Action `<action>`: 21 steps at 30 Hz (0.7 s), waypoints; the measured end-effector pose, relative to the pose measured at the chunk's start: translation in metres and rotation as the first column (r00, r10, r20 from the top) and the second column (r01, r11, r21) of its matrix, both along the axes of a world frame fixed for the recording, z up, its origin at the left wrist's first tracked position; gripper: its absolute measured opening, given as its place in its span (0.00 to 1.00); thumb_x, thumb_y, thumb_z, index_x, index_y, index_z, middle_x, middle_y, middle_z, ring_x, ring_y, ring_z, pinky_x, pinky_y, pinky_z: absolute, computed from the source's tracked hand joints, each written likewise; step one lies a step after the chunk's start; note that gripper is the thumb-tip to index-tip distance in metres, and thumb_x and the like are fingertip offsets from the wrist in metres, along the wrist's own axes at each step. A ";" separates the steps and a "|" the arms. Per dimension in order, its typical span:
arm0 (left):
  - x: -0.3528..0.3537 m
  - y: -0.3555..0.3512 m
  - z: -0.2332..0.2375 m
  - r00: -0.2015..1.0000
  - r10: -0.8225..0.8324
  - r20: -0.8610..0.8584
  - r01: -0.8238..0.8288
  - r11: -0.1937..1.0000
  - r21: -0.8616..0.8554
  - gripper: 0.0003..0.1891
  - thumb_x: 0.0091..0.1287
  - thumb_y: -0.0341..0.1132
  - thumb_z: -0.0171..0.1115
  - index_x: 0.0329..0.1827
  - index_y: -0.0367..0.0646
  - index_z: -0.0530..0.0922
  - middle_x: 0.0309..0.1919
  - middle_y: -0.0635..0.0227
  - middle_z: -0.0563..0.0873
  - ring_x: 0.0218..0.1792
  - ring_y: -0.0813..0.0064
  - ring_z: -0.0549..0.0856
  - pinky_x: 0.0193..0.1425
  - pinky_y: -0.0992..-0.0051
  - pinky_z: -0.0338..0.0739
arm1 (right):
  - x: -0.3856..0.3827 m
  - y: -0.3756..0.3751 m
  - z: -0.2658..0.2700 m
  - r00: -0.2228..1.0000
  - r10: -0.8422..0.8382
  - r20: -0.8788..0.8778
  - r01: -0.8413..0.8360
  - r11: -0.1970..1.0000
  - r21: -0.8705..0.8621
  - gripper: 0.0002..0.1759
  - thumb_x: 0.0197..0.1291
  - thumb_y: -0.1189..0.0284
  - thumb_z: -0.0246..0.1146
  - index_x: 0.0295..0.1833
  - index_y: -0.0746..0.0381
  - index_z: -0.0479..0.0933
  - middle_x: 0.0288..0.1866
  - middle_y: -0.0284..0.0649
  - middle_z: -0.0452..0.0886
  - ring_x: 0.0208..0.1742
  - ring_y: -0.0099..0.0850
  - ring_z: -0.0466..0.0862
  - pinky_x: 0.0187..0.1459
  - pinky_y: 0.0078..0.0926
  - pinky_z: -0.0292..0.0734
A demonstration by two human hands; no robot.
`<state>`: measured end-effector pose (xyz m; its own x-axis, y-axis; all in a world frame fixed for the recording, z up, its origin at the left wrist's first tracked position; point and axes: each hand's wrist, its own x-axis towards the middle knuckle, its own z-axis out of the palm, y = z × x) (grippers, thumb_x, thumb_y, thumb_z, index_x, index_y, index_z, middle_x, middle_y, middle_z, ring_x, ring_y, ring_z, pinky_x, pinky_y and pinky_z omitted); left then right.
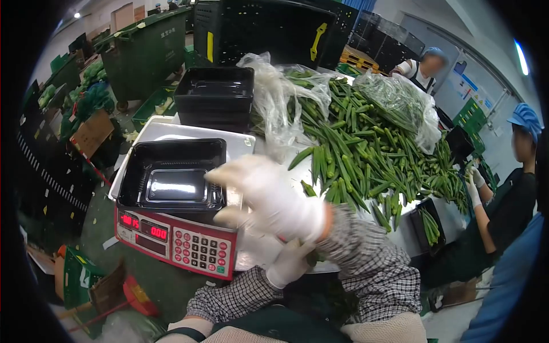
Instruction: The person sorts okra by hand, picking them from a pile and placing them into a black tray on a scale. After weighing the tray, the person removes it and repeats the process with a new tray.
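Your right hand (263, 194), gloved in white, is at the right side of the black tray (174, 180) on the scale. Its thumb and fingers stand apart with a gap between them, the fingertips over the tray's right rim; blur prevents confirming contact. Your left hand (290, 264), likewise gloved, is below the right wrist at the near edge of the bench (251, 251). Its fingers are partly hidden, so it cannot be told whether they are wide or narrow; a bit of green shows beside them.

The tray sits upright on the red-fronted scale (174, 243) at the left end of your bench, with no okra visible inside. Just beyond it, toward the far left corner, is a stack of black trays (214, 94). The okra pile (366, 151) spreads from the middle to the right end, with clear plastic bags (400, 103) on its far side. Near the right end, a co-worker (517, 188) has gloved hands close to the pile; a black tray holding okra (430, 228) lies nearby.
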<state>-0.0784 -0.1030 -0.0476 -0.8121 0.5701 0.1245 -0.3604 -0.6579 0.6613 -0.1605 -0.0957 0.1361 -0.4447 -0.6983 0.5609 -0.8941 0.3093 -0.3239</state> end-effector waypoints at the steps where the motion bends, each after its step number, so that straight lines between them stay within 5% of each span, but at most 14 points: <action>1: -0.001 -0.002 0.018 0.969 -0.141 0.205 0.095 0.971 0.218 0.13 0.69 0.32 0.52 0.53 0.37 0.68 0.40 0.61 0.77 0.42 0.71 0.78 0.52 0.68 0.74 | -0.011 0.025 -0.008 0.994 -0.109 0.010 0.110 0.993 -0.042 0.24 0.46 0.67 0.69 0.51 0.61 0.76 0.45 0.43 0.79 0.48 0.41 0.78 0.50 0.36 0.72; 2: 0.003 -0.001 0.022 0.936 -0.121 0.330 0.058 0.980 0.192 0.14 0.70 0.33 0.51 0.55 0.36 0.67 0.40 0.59 0.78 0.43 0.68 0.79 0.52 0.67 0.75 | -0.023 0.056 -0.013 0.953 -0.229 0.197 0.243 0.969 -0.046 0.20 0.49 0.71 0.67 0.49 0.62 0.77 0.43 0.43 0.80 0.46 0.38 0.79 0.48 0.31 0.74; 6: 0.001 0.000 0.014 0.950 -0.108 0.293 0.071 0.988 0.134 0.17 0.70 0.34 0.52 0.58 0.37 0.66 0.43 0.57 0.80 0.45 0.64 0.81 0.54 0.64 0.75 | -0.067 0.201 -0.073 0.532 -0.834 0.146 0.828 0.549 0.116 0.13 0.56 0.69 0.62 0.42 0.68 0.78 0.36 0.47 0.82 0.38 0.36 0.84 0.41 0.29 0.77; 7: 0.001 0.000 0.011 0.953 -0.113 0.281 0.078 0.988 0.131 0.17 0.70 0.35 0.52 0.58 0.37 0.66 0.44 0.56 0.81 0.46 0.62 0.81 0.56 0.63 0.75 | -0.070 0.231 -0.093 0.461 -0.870 0.172 0.864 0.485 0.135 0.14 0.55 0.65 0.61 0.40 0.65 0.79 0.35 0.49 0.82 0.38 0.43 0.82 0.42 0.34 0.76; 10: 0.000 0.000 0.014 0.948 -0.115 0.295 0.079 0.988 0.132 0.17 0.70 0.35 0.51 0.59 0.37 0.66 0.45 0.56 0.81 0.46 0.62 0.81 0.56 0.62 0.75 | -0.067 0.252 -0.120 0.272 -0.931 0.246 0.861 0.349 0.370 0.15 0.53 0.65 0.63 0.40 0.66 0.80 0.34 0.48 0.83 0.38 0.41 0.83 0.42 0.31 0.77; 14: 0.000 -0.001 0.013 0.944 -0.107 0.313 0.073 0.990 0.118 0.18 0.70 0.36 0.51 0.59 0.37 0.65 0.45 0.55 0.81 0.46 0.62 0.81 0.55 0.62 0.74 | -0.068 0.269 -0.139 0.338 -0.827 0.449 0.833 0.486 0.266 0.16 0.52 0.67 0.65 0.42 0.68 0.79 0.33 0.46 0.83 0.35 0.33 0.83 0.40 0.26 0.76; 18: -0.001 -0.001 0.015 0.944 -0.111 0.310 0.063 0.985 0.158 0.22 0.70 0.43 0.52 0.58 0.36 0.66 0.43 0.55 0.80 0.45 0.64 0.80 0.55 0.64 0.74 | -0.027 0.255 -0.093 0.447 -0.569 0.690 0.786 0.619 0.002 0.12 0.55 0.75 0.62 0.45 0.69 0.77 0.35 0.37 0.81 0.35 0.21 0.78 0.37 0.19 0.73; 21: 0.000 -0.002 0.012 0.937 -0.158 0.312 0.097 0.974 0.203 0.26 0.69 0.50 0.51 0.57 0.36 0.68 0.45 0.55 0.80 0.45 0.64 0.81 0.54 0.63 0.75 | 0.018 0.221 -0.062 0.755 -0.487 0.438 0.524 0.851 0.043 0.11 0.51 0.80 0.62 0.42 0.64 0.78 0.37 0.35 0.78 0.36 0.25 0.77 0.37 0.20 0.73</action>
